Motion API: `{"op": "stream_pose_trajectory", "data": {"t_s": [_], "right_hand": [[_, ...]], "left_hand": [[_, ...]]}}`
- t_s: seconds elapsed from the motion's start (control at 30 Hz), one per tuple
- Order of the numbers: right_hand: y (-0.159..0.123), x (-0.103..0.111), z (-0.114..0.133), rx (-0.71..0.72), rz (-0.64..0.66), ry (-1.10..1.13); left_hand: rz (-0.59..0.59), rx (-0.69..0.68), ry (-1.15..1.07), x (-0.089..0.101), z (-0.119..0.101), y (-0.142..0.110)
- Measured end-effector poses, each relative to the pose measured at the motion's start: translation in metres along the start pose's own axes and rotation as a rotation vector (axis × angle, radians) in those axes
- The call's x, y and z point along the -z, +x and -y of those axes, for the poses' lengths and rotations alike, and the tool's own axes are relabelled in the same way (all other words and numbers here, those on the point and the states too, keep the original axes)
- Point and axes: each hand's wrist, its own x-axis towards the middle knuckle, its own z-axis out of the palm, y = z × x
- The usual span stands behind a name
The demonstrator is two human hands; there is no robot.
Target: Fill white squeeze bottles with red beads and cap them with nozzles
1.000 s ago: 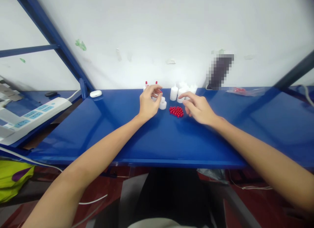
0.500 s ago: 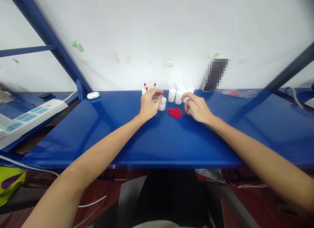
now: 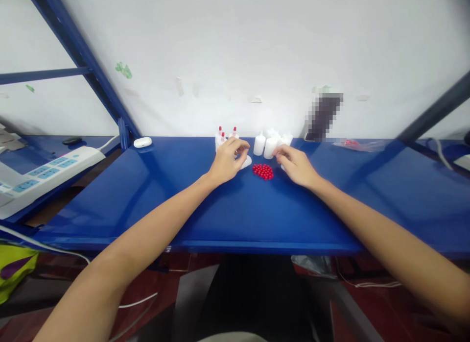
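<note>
My left hand (image 3: 224, 161) rests on the blue table (image 3: 235, 209) with its fingers closed round a small white bottle (image 3: 246, 161). A pile of small red caps (image 3: 263, 171) lies just right of it. My right hand (image 3: 295, 163) sits on the other side of the pile, fingers curled on another small white bottle (image 3: 282, 167) that is mostly hidden. Behind the pile stand several uncapped white bottles (image 3: 267, 143). A few bottles with red caps (image 3: 222, 136) stand behind my left hand by the wall.
A white earbud case (image 3: 143, 142) lies at the back left. A white power strip (image 3: 44, 169) lies on the lower left shelf. A blurred dark object (image 3: 323, 115) leans on the wall, with a plastic bag of red pieces (image 3: 354, 144) beside it. Blue frame struts (image 3: 84, 62) slant at both sides.
My left hand has lowered onto the white bottle and the red cap in its fingertips no longer shows. My right hand has drawn its fingers in toward the bottles behind the pile.
</note>
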Motion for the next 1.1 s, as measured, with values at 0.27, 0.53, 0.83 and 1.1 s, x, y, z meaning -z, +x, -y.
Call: {"op": "stream_pose_trajectory", "data": {"t_s": [0.27, 0.53, 0.83, 1.1], "right_hand": [[-0.001, -0.004, -0.003, -0.081, 0.062, -0.150], [0.000, 0.002, 0.015, 0.066, 0.029, -0.193], [0.036, 0.012, 0.056, 0.235, 0.376, -0.259], [0.047, 0.001, 0.065, 0.186, 0.523, -0.332]], "left_hand": [[0.094, -0.039, 0.064, 0.005, -0.002, 0.001], [0.167, -0.024, 0.121, 0.037, -0.018, 0.010], [0.460, 0.104, 0.033, 0.068, 0.001, -0.004], [0.588, 0.191, 0.146, 0.080, 0.010, -0.022]]}}
